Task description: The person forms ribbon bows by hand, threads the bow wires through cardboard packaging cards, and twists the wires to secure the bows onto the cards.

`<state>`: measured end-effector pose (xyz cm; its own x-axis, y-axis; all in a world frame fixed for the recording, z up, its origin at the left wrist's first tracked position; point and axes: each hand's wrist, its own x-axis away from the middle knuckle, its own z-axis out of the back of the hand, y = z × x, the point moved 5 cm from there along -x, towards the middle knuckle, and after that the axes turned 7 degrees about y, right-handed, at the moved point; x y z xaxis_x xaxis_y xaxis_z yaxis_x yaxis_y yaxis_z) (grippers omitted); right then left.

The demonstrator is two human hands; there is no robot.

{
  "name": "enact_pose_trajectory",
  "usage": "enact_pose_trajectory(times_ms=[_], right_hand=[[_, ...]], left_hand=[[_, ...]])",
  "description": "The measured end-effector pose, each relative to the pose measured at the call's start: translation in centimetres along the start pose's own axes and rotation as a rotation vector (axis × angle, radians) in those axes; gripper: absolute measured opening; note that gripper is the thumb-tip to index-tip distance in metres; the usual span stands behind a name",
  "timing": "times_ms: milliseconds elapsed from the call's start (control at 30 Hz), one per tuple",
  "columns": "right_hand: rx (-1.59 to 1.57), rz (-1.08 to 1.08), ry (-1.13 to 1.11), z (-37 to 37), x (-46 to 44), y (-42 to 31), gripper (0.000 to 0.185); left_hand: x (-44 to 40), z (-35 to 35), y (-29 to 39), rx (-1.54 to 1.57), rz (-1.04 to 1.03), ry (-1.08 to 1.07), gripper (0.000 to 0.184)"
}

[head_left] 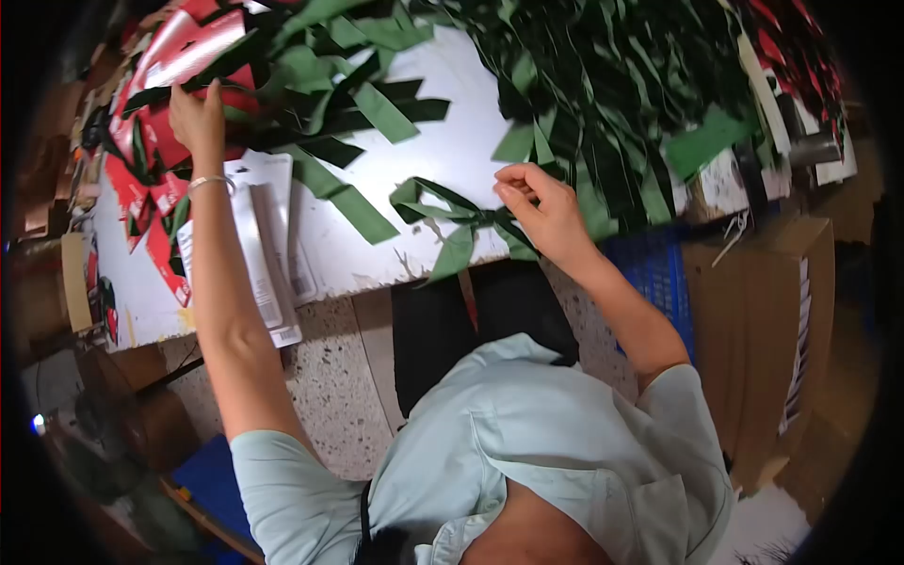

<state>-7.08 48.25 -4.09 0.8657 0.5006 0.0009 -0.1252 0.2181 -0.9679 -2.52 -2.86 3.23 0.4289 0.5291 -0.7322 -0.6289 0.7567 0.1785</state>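
Green ribbon strips (384, 111) lie spread over the white table (438, 61), with a large heap of them (617, 104) at the back right. My left hand (200, 118) is at the far left, on green ribbon over red shiny material (193, 52); thumb and forefinger are apart. Near the table's front edge lies a green ribbon bow (457, 215) with loops and tails. My right hand (546, 212) is just right of the bow, fingers curled towards the thumb; whether anything is between them is too small to tell.
White packages (268, 240) lie at the table's left front, partly over its edge. Red pieces (155, 226) are beside them. A blue crate (654, 282) and a cardboard box (753, 330) stand below on the right. More red material (800, 56) is at the far right.
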Motion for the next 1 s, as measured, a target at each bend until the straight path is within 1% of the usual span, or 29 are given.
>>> enact_pose_trajectory(times_ms=[33,67,100,133,167,200,267,333,367,400,433,500,533,567,600,667,700,767,800,833,867,900,933,967,1000], right_hand=[[0.155,0.108,0.022,0.4,1.2,-1.9,0.023],[0.328,0.286,0.048,0.4,2.3,-3.6,0.026],[0.415,0.359,0.019,1.0,2.4,-0.2,0.027],[0.447,0.473,0.014,0.6,2.3,-0.2,0.029],[0.484,0.503,-0.027,-0.1,2.4,0.1,0.032],[0.486,0.505,-0.022,-0.4,1.8,0.4,0.032],[0.608,0.646,-0.078,-0.7,2.0,0.6,0.03],[0.611,0.636,-0.076,-1.2,1.7,0.8,0.027],[0.614,0.644,-0.09,-1.7,1.5,0.9,0.03],[0.631,0.654,-0.093,-1.9,1.2,1.0,0.032],[0.641,0.656,-0.079,-2.3,1.2,1.2,0.028],[0.663,0.699,-0.066,-2.7,1.3,1.3,0.021],[0.652,0.677,-0.065,-2.7,1.4,1.2,0.022],[0.638,0.663,-0.065,-2.7,1.5,1.1,0.024],[0.608,0.708,0.003,-2.4,1.8,0.6,0.027],[0.485,0.802,0.094,-0.2,2.8,-1.0,0.028],[0.497,0.834,0.159,1.3,3.2,-1.5,0.023],[0.613,0.861,0.316,5.1,4.5,-1.6,0.02],[0.707,0.86,0.36,7.2,4.8,-1.6,0.017],[0.739,0.817,0.411,9.5,5.1,-0.6,0.017],[0.786,0.839,0.549,12.1,5.2,0.3,0.01],[0.927,0.765,0.563,14.4,5.5,0.8,0.008],[0.985,0.779,0.624,16.7,5.7,1.8,0.009],[1.142,0.698,0.612,18.4,5.7,2.8,0.011],[1.066,0.69,0.683,19.8,5.8,3.0,0.013]], left_hand=[[-0.6,0.4,1.1,-0.066,-0.148,0.003,0.075],[-1.5,-0.1,1.2,-0.079,-0.246,-0.063,0.073],[3.3,-6.3,1.9,-0.12,-0.222,-0.19,0.073],[3.0,-7.9,2.0,-0.194,-0.239,-0.265,0.072],[2.6,-8.8,1.7,-0.274,-0.256,-0.288,0.074],[1.5,-10.2,0.8,-0.302,-0.276,-0.29,0.075],[0.8,-13.0,-1.2,-0.351,-0.329,-0.326,0.076],[0.0,-14.0,-3.5,-0.279,-0.337,-0.297,0.076],[-0.7,-14.9,-5.0,-0.251,-0.399,-0.23,0.076],[-1.5,-14.8,-5.3,-0.202,-0.462,-0.236,0.075],[-1.8,-15.0,-5.8,-0.119,-0.527,-0.181,0.074],[-2.1,-15.3,-6.6,-0.109,-0.526,-0.216,0.073],[-2.2,-15.2,-7.1,-0.122,-0.506,-0.236,0.074],[-2.0,-14.5,-7.3,-0.047,-0.468,-0.257,0.077],[-2.3,-14.7,-8.6,0.157,-0.353,-0.323,0.079],[-1.9,-11.7,-7.3,0.304,-0.276,-0.342,0.072],[-1.4,-10.4,-6.9,0.349,-0.248,-0.355,0.069],[0.0,-7.6,-5.1,0.106,-0.423,-0.219,0.063],[0.7,-6.5,-4.4,0.023,-0.52,-0.134,0.058],[1.7,-4.6,-1.7,0.029,-0.523,-0.13,0.058],[3.1,-2.4,1.2,0.153,-0.298,-0.296,0.054],[4.2,-1.5,2.5,0.272,-0.069,-0.463,0.051],[5.7,-1.5,3.3,0.431,-0.249,-0.275,0.046],[7.8,0.3,6.5,0.639,-0.103,-0.388,0.043],[9.7,0.2,7.2,0.712,-0.105,-0.378,0.041]])
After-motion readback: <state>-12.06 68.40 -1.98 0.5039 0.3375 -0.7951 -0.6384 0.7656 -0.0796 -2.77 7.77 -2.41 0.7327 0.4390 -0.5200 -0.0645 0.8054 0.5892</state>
